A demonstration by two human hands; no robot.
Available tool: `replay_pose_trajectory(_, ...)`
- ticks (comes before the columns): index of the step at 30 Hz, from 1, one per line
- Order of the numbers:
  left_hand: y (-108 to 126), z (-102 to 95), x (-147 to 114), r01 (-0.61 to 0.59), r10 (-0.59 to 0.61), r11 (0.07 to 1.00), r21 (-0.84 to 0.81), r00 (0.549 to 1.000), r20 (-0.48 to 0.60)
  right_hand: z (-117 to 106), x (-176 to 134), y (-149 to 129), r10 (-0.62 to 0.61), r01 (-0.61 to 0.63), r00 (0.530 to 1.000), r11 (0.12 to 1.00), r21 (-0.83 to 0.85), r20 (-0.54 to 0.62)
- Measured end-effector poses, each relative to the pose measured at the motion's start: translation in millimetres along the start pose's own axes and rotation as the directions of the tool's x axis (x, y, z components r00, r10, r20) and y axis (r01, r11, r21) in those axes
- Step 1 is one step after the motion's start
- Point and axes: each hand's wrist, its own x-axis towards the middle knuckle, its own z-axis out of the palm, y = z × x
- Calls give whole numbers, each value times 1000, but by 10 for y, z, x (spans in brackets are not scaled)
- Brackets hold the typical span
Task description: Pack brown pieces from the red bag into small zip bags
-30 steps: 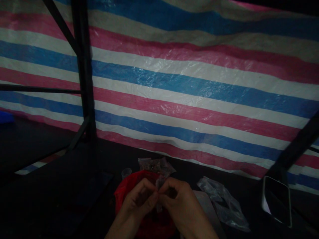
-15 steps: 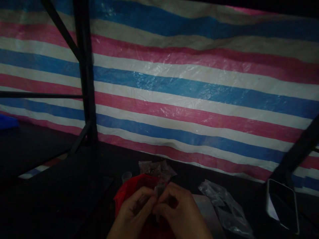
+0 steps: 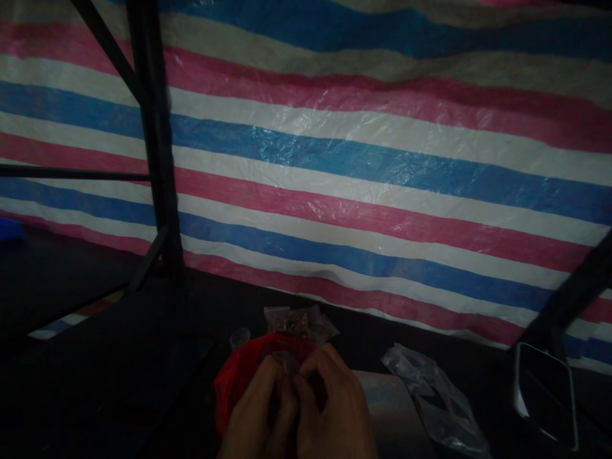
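Observation:
Low in the middle of the view, my left hand (image 3: 258,405) and my right hand (image 3: 332,405) meet fingertip to fingertip. Both are closed, pinching a small clear plastic bag (image 3: 287,362) whose top sticks up between them. Fingers hide its lower part, and its contents cannot be made out in the dim light. Under and behind the hands lies a red plastic bag (image 3: 232,376), its mouth spread wide. Just past its far rim, several small clear bags (image 3: 301,325) with brownish contents lie in a pile. A small clear cup (image 3: 240,338) stands to their left.
Right of my hands is a silvery flat-topped object (image 3: 389,405), with a crumpled clear plastic bag (image 3: 437,401) beside it. A phone (image 3: 546,395) leans near the right edge. Dark metal posts (image 3: 162,146) and a striped plastic sheet (image 3: 358,159) bound the black table (image 3: 210,299).
My hands have shifted slightly left and drawn closer together around the small bag, which now shows less above the fingers. The view has tilted a little.

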Motion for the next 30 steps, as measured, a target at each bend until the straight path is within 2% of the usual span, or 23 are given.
replay_pose_trajectory(3,-59,25,-3,45,-45,997,64,999,-8,24,-9,54,-33,26,995,996,-82,-89)
replay_pose_trajectory(6,-16,75,-28,51,-48,994,96,998,-30,-36,23,102,-67,51,991,990,-129,-119)
replay_pose_trajectory(8,24,103,-26,77,-78,997,-9,995,-70,-82,54,118,-106,91,981,991,-98,-160)
replay_pose_trajectory(9,36,113,-11,124,-133,986,-107,988,-79,-101,68,121,-124,112,975,991,-69,-185)
replay_pose_trajectory(11,37,128,46,240,-261,923,-300,965,-30,-126,88,121,-135,138,971,990,0,-195)
replay_pose_trajectory(14,17,152,156,336,-357,816,-471,933,48,-138,98,116,-135,143,988,983,116,-73)
replay_pose_trajectory(18,55,144,223,312,-358,738,-599,933,46,-160,100,132,-137,118,987,973,197,82)
replay_pose_trajectory(21,118,87,219,304,-349,757,-579,936,35,-234,113,179,-125,97,981,978,183,149)
replay_pose_trajectory(23,122,54,203,260,-303,824,-504,953,-4,-308,123,205,-110,87,986,981,176,125)
replay_pose_trajectory(26,10,37,166,114,-131,940,-321,991,-30,-385,123,184,-46,30,996,980,196,78)
replay_pose_trajectory(30,-287,30,120,-39,46,994,-102,996,70,-311,94,84,102,-165,966,950,267,236)
